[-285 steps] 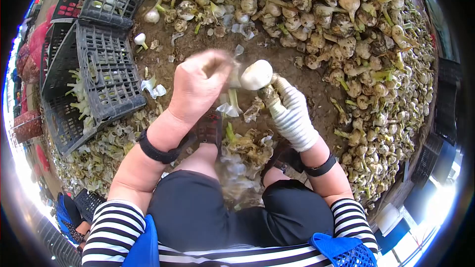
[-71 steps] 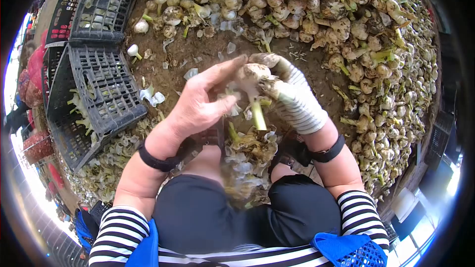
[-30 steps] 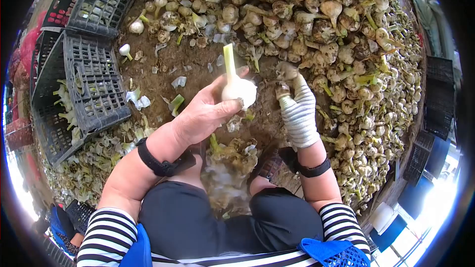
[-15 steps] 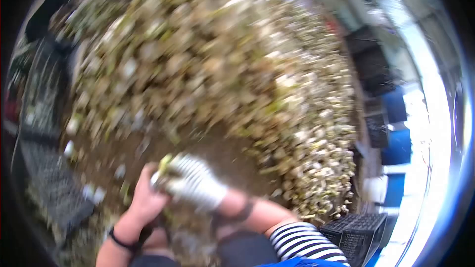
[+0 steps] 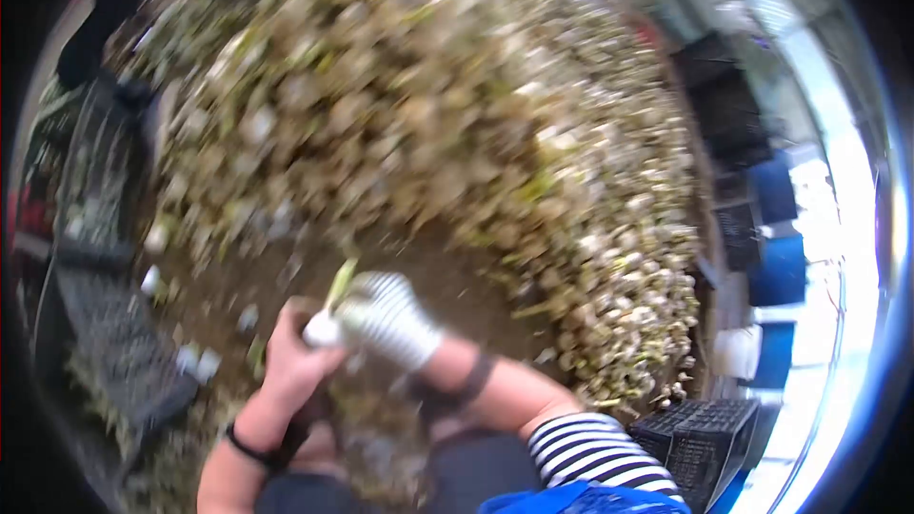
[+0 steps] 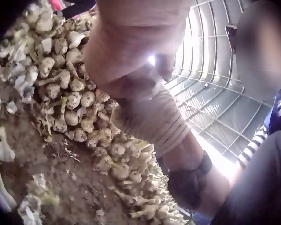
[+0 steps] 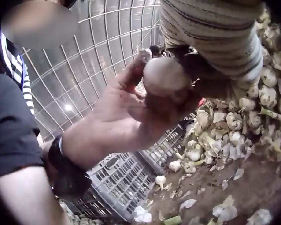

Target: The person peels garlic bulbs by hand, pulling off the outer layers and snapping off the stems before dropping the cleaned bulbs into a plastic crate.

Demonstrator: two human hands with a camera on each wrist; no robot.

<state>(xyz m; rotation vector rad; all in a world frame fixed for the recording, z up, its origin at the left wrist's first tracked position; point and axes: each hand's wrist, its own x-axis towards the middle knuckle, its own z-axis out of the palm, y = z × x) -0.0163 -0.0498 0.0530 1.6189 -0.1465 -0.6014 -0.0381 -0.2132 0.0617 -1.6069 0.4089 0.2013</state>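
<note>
A white garlic bulb (image 5: 324,329) with a cut green stem (image 5: 343,278) is held up in front of the knees. My bare left hand (image 5: 293,359) grips the bulb from the left, thumb along its lower side. From the right, my right hand (image 5: 393,319), in a striped white glove, meets the bulb near the stem base, its fingers curled against it. The right wrist view shows the smooth pale bulb (image 7: 165,75) between the two hands. Dark, soiled glove fingers sit close beside it there. In the left wrist view the hands hide the bulb.
A large heap of unpeeled garlic (image 5: 400,133) spreads across the far side and right. Black plastic crates (image 7: 119,180) stand at the left, another crate (image 5: 700,443) at lower right. Loose skins (image 7: 225,208) and a small bulb (image 7: 160,180) lie on the soil.
The head view has swung toward the heap and right side. A second ago the hands were apart, with the bulb in the left; now the gloved right hand has come over to it.
</note>
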